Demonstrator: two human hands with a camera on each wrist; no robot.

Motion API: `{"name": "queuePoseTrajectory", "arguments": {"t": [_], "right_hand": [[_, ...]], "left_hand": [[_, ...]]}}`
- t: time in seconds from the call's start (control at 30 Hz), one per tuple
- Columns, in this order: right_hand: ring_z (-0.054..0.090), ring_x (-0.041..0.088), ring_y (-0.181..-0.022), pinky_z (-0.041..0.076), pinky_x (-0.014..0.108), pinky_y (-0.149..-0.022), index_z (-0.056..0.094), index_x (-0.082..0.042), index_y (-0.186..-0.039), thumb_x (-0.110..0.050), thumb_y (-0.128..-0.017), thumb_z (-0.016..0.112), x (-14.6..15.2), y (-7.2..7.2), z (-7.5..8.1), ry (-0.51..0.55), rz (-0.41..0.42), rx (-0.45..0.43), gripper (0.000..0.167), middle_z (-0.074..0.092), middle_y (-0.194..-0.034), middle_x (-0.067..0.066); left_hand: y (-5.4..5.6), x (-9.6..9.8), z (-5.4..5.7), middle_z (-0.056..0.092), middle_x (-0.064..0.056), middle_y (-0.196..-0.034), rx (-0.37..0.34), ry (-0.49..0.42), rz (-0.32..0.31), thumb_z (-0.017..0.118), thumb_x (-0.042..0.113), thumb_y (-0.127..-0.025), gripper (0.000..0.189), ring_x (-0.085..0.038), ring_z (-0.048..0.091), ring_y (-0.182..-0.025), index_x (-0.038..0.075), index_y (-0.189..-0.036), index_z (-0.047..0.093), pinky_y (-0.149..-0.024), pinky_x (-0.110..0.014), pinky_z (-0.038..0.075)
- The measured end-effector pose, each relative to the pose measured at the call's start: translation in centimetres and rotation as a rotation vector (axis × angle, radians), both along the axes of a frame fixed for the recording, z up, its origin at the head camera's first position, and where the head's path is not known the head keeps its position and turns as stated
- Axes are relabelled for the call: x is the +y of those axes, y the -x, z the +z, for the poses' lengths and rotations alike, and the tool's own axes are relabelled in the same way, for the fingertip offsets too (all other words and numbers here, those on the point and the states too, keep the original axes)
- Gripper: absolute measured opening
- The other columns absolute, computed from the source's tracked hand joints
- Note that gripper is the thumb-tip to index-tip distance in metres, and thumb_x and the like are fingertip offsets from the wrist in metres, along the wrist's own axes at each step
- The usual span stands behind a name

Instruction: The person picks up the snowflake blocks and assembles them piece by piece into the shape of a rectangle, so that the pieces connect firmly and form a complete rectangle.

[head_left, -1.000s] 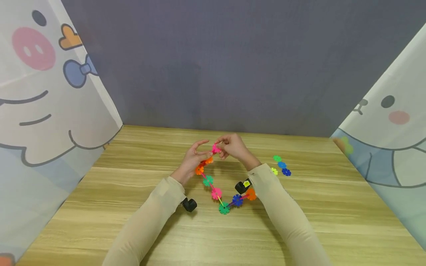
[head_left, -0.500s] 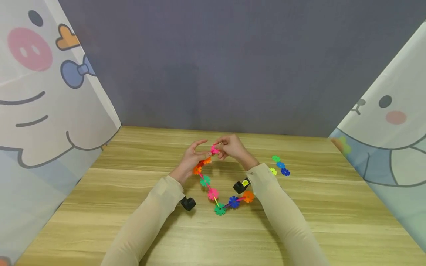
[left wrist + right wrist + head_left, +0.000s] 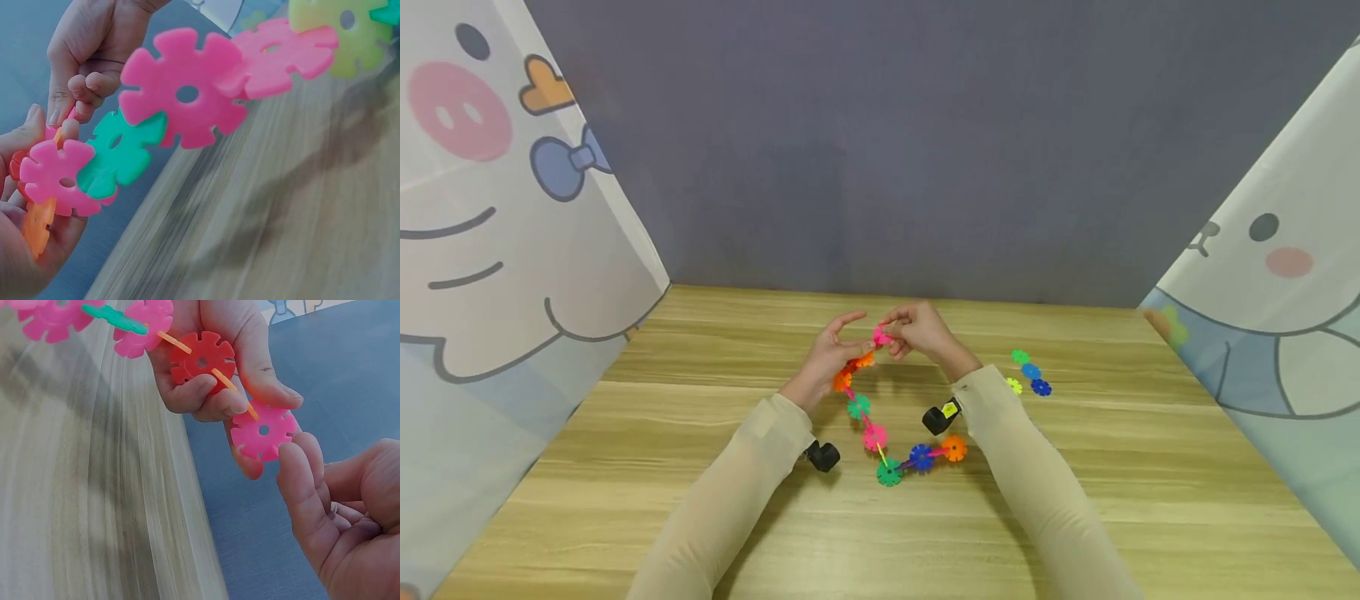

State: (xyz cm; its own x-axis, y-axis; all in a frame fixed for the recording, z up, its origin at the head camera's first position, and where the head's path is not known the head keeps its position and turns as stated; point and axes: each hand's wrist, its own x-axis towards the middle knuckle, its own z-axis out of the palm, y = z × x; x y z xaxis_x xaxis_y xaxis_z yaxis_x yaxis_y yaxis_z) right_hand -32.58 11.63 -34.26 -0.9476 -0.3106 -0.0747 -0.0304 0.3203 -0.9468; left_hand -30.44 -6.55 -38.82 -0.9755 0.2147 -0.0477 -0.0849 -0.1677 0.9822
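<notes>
A chain of notched plastic snowflake discs hangs in a curve between and below the hands. In the head view my left hand (image 3: 826, 360) grips it near its upper end; its fingers curl round a red disc (image 3: 201, 357) in the right wrist view. Thin orange discs (image 3: 176, 342) seen edge-on link it to pink ones. My right hand (image 3: 922, 333) pinches the pink end disc (image 3: 264, 434) by its edge. Lower on the chain come a teal disc (image 3: 122, 153), a large pink disc (image 3: 187, 94) and, at the far end, a blue disc (image 3: 922, 457) and an orange disc (image 3: 955, 448).
To the right on the wooden table (image 3: 1150, 467) lie a few loose discs: a green disc (image 3: 1020, 356), a light blue disc (image 3: 1031, 372), a dark blue disc (image 3: 1041, 387) and a yellow disc (image 3: 1014, 385) beside the right sleeve. A grey wall (image 3: 880, 150) stands behind.
The chain's lower end has swung slightly left, showing more of its orange disc beside the right sleeve. Both hands keep their hold, and the head view has shifted a little.
</notes>
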Motion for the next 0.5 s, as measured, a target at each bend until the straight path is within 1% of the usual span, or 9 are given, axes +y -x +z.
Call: {"name": "queuePoseTrajectory", "arguments": {"t": [0.13,0.17,0.2,0.3,0.37,0.43,0.5], "right_hand": [[0.060,0.013,-0.048,0.061,0.043,-0.061,0.064,0.014,-0.118,0.005,-0.096,0.059,0.06,0.06,-0.11,0.016,-0.001,-0.006,0.024,0.067,-0.085,0.031],[0.060,0.013,-0.048,0.061,0.041,-0.060,0.063,0.015,-0.119,0.005,-0.097,0.059,0.11,0.05,-0.12,0.026,0.004,-0.012,0.025,0.067,-0.086,0.032],[0.060,0.013,-0.048,0.061,0.039,-0.059,0.062,0.015,-0.120,0.005,-0.097,0.059,0.14,0.07,-0.15,0.036,0.008,-0.019,0.026,0.066,-0.086,0.033],[0.060,0.012,-0.048,0.060,0.033,-0.055,0.060,0.016,-0.122,0.005,-0.097,0.058,0.24,0.07,-0.20,0.053,0.022,-0.042,0.027,0.065,-0.077,0.026],[0.059,0.012,-0.048,0.059,0.031,-0.053,0.060,0.016,-0.122,0.005,-0.097,0.058,0.29,0.02,-0.26,0.059,0.030,-0.050,0.027,0.065,-0.072,0.020],[0.059,0.012,-0.048,0.059,0.031,-0.053,0.061,0.015,-0.121,0.005,-0.097,0.058,0.34,0.03,-0.33,0.056,0.030,-0.050,0.026,0.064,-0.068,0.010],[0.059,0.012,-0.048,0.059,0.031,-0.053,0.061,0.015,-0.120,0.004,-0.097,0.058,0.37,0.07,-0.38,0.058,0.033,-0.041,0.026,0.065,-0.070,0.011]], "left_hand": [[0.02,-0.11,0.08,0.074,-0.014,-0.099,0.001,0.009,-0.015,0.063,-0.005,-0.094,0.064,-0.034,0.072,-0.085,0.008,-0.152,0.039,-0.070,-0.031,0.059],[0.01,-0.13,0.11,0.074,-0.014,-0.099,0.002,0.013,-0.021,0.063,-0.005,-0.095,0.063,-0.034,0.072,-0.085,0.008,-0.152,0.039,-0.071,-0.032,0.059],[0.04,-0.17,0.11,0.075,-0.013,-0.097,0.001,0.010,-0.029,0.063,-0.005,-0.095,0.063,-0.033,0.072,-0.084,0.008,-0.152,0.039,-0.071,-0.031,0.059],[0.11,-0.31,0.07,0.075,-0.009,-0.091,0.008,0.008,-0.058,0.062,-0.006,-0.095,0.063,-0.028,0.073,-0.079,0.006,-0.152,0.038,-0.074,-0.035,0.060],[0.15,-0.38,0.08,0.074,-0.007,-0.088,0.012,0.010,-0.073,0.061,-0.006,-0.095,0.063,-0.025,0.072,-0.075,0.006,-0.152,0.037,-0.074,-0.036,0.060],[0.18,-0.44,0.08,0.074,-0.006,-0.086,0.019,0.013,-0.083,0.059,-0.007,-0.096,0.063,-0.024,0.072,-0.075,0.006,-0.152,0.036,-0.075,-0.038,0.060],[0.21,-0.47,0.16,0.074,-0.006,-0.086,0.023,0.017,-0.085,0.058,-0.008,-0.096,0.063,-0.024,0.072,-0.074,0.006,-0.153,0.036,-0.074,-0.037,0.060]]}}
